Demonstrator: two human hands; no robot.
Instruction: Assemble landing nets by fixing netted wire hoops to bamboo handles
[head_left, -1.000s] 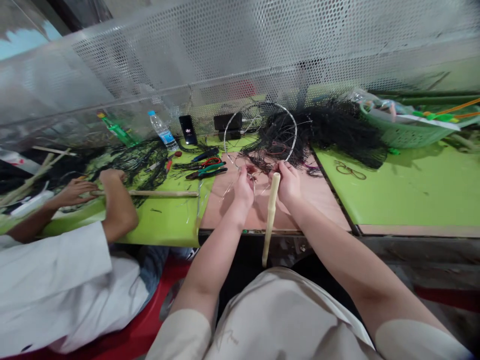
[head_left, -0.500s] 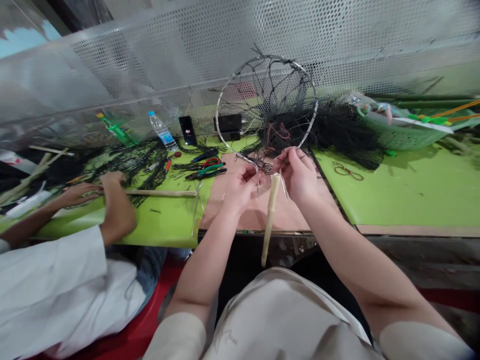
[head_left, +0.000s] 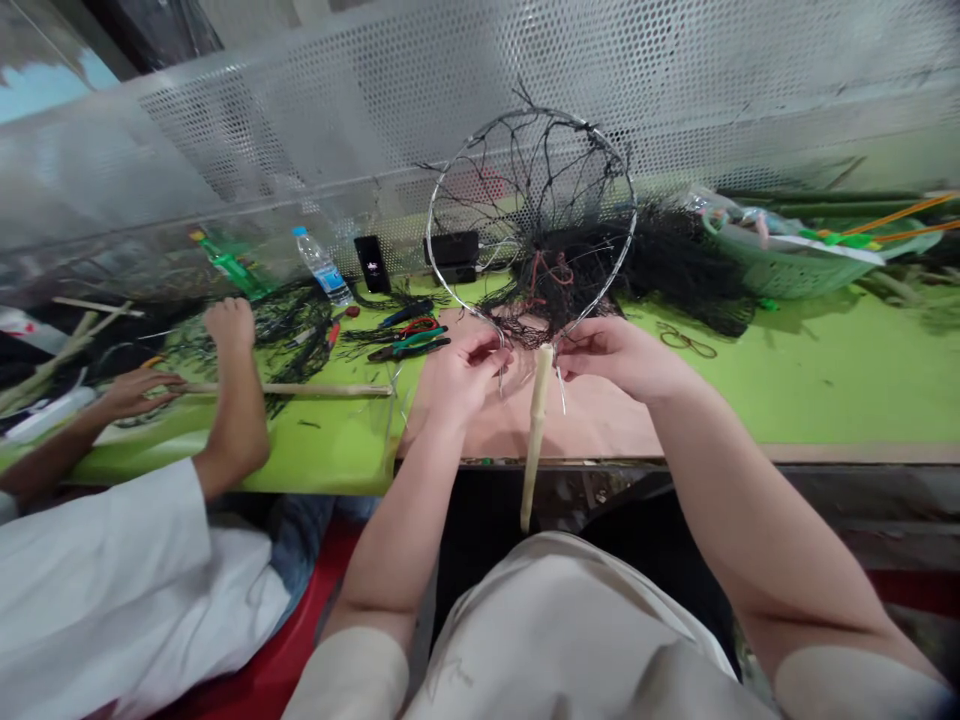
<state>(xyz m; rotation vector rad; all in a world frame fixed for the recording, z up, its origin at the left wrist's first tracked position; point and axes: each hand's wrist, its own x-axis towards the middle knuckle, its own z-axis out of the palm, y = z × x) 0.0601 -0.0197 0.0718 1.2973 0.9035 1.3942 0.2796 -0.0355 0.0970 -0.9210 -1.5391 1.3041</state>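
Perforated metal sheeting [head_left: 450, 120] runs along the back of the bench, grey and hazy, with a red patch behind it too blurred to name. Bright green covering [head_left: 817, 390] lies over the bench, with a pinkish board [head_left: 607, 420] set in the middle, in front of the person.

Over that board stands the wire hoop [head_left: 430, 225], its open ends pointing down toward the person. Black mesh [head_left: 546, 180] is knotted along its upper rim; lower down it blends into the dark heap of netting [head_left: 682, 265], and from where I stand I can't tell where one stops and the other begins. The left hand [head_left: 466, 372] pinches one end of the wire between thumb and fingers. The right hand [head_left: 616, 358] grasps the other end, its fingertips curled inward and partly out of sight. Bent tips of wire poke out below both.

Between the hands rises a bamboo stick [head_left: 537, 425], apart from the wire; its lower end is lost against the dark clothing in the lap. Green-handled pliers [head_left: 412, 344] lie to the left, half tangled among other tools, and a green basket [head_left: 795, 265] sits far right, its contents a jumble.

At left, a co-worker's raised fist [head_left: 231, 325] closes on something I can't make out; that person's head is out of frame.
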